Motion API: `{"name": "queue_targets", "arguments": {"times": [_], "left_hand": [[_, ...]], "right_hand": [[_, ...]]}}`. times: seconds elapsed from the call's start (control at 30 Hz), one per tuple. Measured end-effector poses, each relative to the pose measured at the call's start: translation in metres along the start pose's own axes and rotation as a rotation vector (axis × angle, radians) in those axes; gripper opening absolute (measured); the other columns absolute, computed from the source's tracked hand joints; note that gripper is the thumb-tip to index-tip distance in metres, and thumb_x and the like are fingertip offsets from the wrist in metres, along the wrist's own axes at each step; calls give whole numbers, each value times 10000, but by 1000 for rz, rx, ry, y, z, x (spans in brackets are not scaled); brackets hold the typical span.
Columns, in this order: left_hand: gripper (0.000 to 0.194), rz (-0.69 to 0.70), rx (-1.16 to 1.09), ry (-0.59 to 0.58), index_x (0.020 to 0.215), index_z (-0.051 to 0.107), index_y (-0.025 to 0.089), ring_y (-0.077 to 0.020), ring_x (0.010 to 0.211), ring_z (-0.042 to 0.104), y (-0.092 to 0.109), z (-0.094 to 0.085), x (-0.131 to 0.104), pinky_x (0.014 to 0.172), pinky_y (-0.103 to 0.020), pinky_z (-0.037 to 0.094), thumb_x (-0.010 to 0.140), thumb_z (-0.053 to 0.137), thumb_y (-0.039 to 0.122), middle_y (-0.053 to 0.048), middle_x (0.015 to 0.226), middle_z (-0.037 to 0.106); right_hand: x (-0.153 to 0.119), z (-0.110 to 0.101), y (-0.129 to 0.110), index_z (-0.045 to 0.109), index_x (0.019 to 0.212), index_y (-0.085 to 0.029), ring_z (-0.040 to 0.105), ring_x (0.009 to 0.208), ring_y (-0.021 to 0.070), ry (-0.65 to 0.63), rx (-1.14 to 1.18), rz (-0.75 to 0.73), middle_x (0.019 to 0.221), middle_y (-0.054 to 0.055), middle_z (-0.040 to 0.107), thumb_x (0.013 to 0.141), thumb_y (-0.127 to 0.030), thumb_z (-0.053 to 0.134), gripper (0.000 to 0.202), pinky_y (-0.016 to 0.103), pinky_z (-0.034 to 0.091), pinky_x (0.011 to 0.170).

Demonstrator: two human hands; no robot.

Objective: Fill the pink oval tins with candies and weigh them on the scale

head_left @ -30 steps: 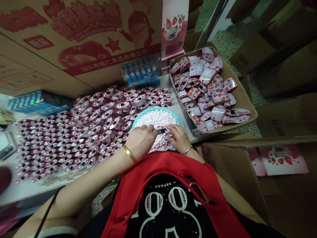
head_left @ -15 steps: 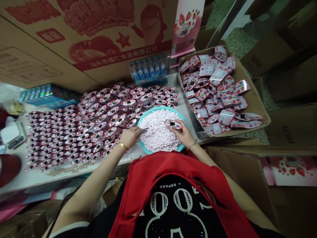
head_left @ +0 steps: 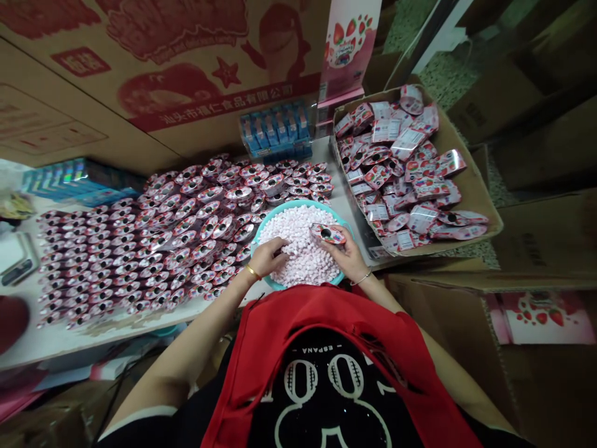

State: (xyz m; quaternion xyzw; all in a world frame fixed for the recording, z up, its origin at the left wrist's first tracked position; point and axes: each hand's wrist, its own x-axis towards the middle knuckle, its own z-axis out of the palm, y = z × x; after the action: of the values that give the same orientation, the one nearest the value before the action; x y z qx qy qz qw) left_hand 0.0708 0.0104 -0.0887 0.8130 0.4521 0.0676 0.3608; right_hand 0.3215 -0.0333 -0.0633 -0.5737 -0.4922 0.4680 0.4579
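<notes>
one left hand [head_left: 267,257] curled over pellets [head_left: 305,267], right hand [head_left: 351,257] gripping packet [head_left: 319,231]

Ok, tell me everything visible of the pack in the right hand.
The pack is small, its pointed-oval top printed red and white around a dark round patch, perhaps an opening. It looks like glossy card or plastic. The right hand grips its right end, top face up, above the pale pellets in the turquoise basin.
</notes>
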Motion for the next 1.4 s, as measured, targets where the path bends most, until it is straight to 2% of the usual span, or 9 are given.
{"name": "queue_targets", "arguments": {"times": [0.27, 0.4, 0.5, 0.73, 0.9, 1.0, 1.1, 1.23, 1.4], "left_hand": [[243, 143, -66, 58, 1078, 560, 181, -159, 868, 590, 24, -49, -14, 800, -278, 458, 870, 510, 297, -61, 965, 619], [232, 200, -2, 26, 1073, 560, 181, -154, 856, 597, 48, -75, -10, 789, -269, 460, 877, 497, 287, -57, 955, 624], [215, 192, 150, -59, 1041, 573, 185, -163, 851, 599, 70, -90, -3, 768, -270, 461, 868, 480, 273, -59, 958, 626], [158, -60, 546, -211, 929, 572, 183, -208, 745, 605, 130, -104, 8, 691, -321, 454, 856, 450, 251, -67, 853, 591], [191, -28, 638, -256, 892, 584, 173, -210, 768, 586, 156, -105, 8, 669, -321, 450, 870, 396, 147, -81, 828, 574], [202, -2, 626, -243, 899, 596, 182, -207, 797, 578, 153, -115, 3, 681, -314, 455, 882, 396, 162, -80, 855, 569], [218, 36, 485, -159, 1035, 576, 211, -191, 826, 587, 134, -124, -1, 723, -303, 475, 895, 446, 315, -68, 968, 562], [634, 203, 290, -78, 1338, 386, 228, -217, 993, 583, 102, -110, 8, 804, -300, 489, 804, 587, 503, -106, 1235, 486], [387, 299, 250, -114, 1229, 497, 214, -187, 895, 602, 79, -93, 38, 754, -277, 479, 890, 502, 401, -85, 1051, 579]], "right_hand": [[-6, -33, 1, 552, 1168, -215, 561, 1079, 251, 37, -393, -190, 1135, 102, 624, 841, -370, 601, 365, 424, 443, 953], [-8, -26, -2, 548, 1191, -215, 536, 1125, 256, -23, -454, -263, 1175, 108, 612, 866, -334, 561, 346, 431, 433, 970], [-8, -16, -5, 538, 1219, -216, 526, 1137, 254, -74, -450, -304, 1195, 103, 604, 873, -287, 531, 353, 442, 424, 983], [-10, -3, -4, 531, 1255, -243, 492, 1180, 259, -143, -427, -277, 1229, 89, 584, 848, -227, 527, 407, 458, 395, 1021], [-13, -1, -1, 533, 1249, -251, 491, 1186, 257, -145, -380, -255, 1239, 90, 572, 856, -251, 541, 392, 461, 387, 1030], [-15, -1, 1, 545, 1221, -243, 496, 1186, 248, -120, -319, -240, 1236, 100, 560, 858, -265, 553, 364, 441, 397, 1024], [-16, 2, 1, 544, 1214, -232, 530, 1143, 242, -103, -218, -239, 1193, 102, 580, 852, -263, 566, 365, 428, 419, 1000], [-6, 15, -10, 571, 1181, -220, 574, 1083, 229, -169, -90, -214, 1123, 91, 619, 842, -281, 591, 344, 401, 458, 961], [23, 24, -32, 546, 1254, -254, 564, 1123, 236, -175, -49, -200, 1132, 79, 633, 849, -347, 587, 417, 409, 458, 981]]}}
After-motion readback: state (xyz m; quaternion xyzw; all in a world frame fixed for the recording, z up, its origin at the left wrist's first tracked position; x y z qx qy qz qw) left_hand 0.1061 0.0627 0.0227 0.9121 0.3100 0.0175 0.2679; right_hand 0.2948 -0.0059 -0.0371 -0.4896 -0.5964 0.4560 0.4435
